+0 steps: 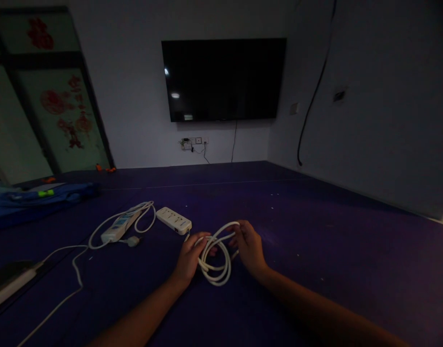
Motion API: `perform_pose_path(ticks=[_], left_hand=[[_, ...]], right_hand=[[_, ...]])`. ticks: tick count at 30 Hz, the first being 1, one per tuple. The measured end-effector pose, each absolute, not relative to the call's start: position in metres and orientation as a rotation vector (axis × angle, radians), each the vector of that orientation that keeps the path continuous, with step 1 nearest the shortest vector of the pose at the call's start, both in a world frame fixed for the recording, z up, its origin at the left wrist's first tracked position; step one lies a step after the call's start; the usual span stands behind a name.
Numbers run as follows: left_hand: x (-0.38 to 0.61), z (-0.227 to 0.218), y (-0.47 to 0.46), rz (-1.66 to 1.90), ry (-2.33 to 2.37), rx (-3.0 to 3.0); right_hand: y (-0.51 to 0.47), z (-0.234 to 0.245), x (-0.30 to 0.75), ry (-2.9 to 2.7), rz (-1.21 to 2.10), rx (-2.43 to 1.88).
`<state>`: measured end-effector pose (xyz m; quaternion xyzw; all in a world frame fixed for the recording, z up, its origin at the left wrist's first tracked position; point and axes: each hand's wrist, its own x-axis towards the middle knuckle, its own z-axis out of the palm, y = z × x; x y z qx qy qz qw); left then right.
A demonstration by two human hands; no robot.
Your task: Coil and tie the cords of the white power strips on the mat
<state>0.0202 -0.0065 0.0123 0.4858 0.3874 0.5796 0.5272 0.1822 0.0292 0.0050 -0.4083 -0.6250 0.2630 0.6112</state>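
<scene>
A white power cord (227, 270) hangs in loose loops between my two hands. My left hand (190, 255) grips the loops on their left side, thumb on top. On the right, my right hand (250, 246) pinches the upper part of the cord, with its far fingers partly hidden behind the loops. Just beyond my left hand, a white power strip (174, 220) lies on the purple surface; a short piece of cord runs from its near end toward that hand. The plug end of the held cord cannot be made out.
Left of the strip lies another white power strip (122, 225) with its cord coiled over it and its plug (133, 241) beside it. A third white strip (12, 289) is at the left edge. Blue cloth (44, 200) lies farther back. A television (224, 79) hangs on the wall.
</scene>
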Motion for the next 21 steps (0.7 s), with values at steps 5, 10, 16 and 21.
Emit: perform_pose_path(ticks=[5,10,16,21], left_hand=[[0.021,0.012,-0.008,1.390,0.991,1.223],[0.021,0.010,-0.006,1.362,1.002,1.220],[0.022,0.011,-0.008,1.335,1.009,1.237],[0.021,0.012,-0.010,1.310,0.987,1.260]], right_hand=[[0.030,-0.003,0.177,-1.597,0.683,-0.892],[0.033,-0.014,0.173,-1.770,0.694,-0.920],[0.039,-0.015,0.175,-1.768,0.720,-0.955],[0.035,-0.009,0.175,-1.926,0.615,-0.968]])
